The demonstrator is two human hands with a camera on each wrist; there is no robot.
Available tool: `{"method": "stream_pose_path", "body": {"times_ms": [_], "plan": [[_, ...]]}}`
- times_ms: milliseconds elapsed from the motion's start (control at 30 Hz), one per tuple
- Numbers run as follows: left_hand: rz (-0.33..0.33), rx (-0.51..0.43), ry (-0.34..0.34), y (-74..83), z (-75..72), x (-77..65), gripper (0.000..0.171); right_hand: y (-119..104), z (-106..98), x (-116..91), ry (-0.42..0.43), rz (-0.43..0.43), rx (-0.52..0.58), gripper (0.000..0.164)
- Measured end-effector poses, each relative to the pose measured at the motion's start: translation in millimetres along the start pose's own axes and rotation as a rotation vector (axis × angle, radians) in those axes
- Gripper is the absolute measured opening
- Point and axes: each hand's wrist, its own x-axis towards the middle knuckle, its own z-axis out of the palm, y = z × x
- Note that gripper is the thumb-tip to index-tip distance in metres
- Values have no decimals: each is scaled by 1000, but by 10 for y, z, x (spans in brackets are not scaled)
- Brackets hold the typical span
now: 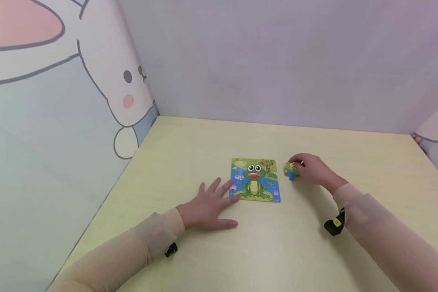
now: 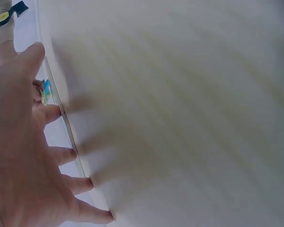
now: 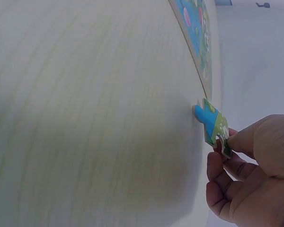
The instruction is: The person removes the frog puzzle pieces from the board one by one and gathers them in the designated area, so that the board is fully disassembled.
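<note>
A square frog picture board (image 1: 254,180) in green and blue lies flat on the table. My left hand (image 1: 209,209) rests with its fingers spread, the fingertips at the board's left edge and lower left corner. In the left wrist view, that hand (image 2: 28,156) shows its fingers straight and apart. To the right of the board, my right hand (image 1: 311,168) pinches a jigsaw puzzle piece (image 1: 291,170) between thumb and fingers. The right wrist view shows the piece (image 3: 211,121) tilted up, blue and green with a rounded tab, one edge partly behind the thumb.
The pale wooden table (image 1: 190,142) extends around the board on every side. A lilac backdrop (image 1: 277,61) stands along its far edge, and a cartoon-printed cloth (image 1: 76,142) borders the left. A black strap (image 1: 335,225) hangs beneath the right sleeve.
</note>
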Motion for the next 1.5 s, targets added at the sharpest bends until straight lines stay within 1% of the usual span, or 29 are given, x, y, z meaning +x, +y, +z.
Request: {"method": "stream_pose_path", "body": {"times_ms": [133,267,333,467,567,633,767,967,1200,1500], "plan": [[2,-11,-4,10,-1,5,77,51,12,-2,19,31,-19,34],[2,-15,-14,30,5,8,77,45,0,-36,39,59,-22,35],[3,-14,-16,38,3,8,77,28,-7,-49,46,59,-23,34],[6,-12,-15,48,-19,6,77,-41,-6,-47,76,15,-25,33],[7,-11,-11,52,-35,6,77,-141,26,-15,83,-33,-17,34],[5,-13,-11,50,-39,6,77,-233,70,23,72,-66,-2,34],[3,-11,-11,44,-42,9,77,-446,191,111,18,-115,7,36],[5,0,-7,38,-43,8,77,-741,374,211,-12,-220,-71,38],[2,2,-15,51,-36,1,76,-920,491,284,-39,-224,-148,40],[7,5,-16,76,-51,-19,76,-998,531,280,-36,-227,-222,37]]}}
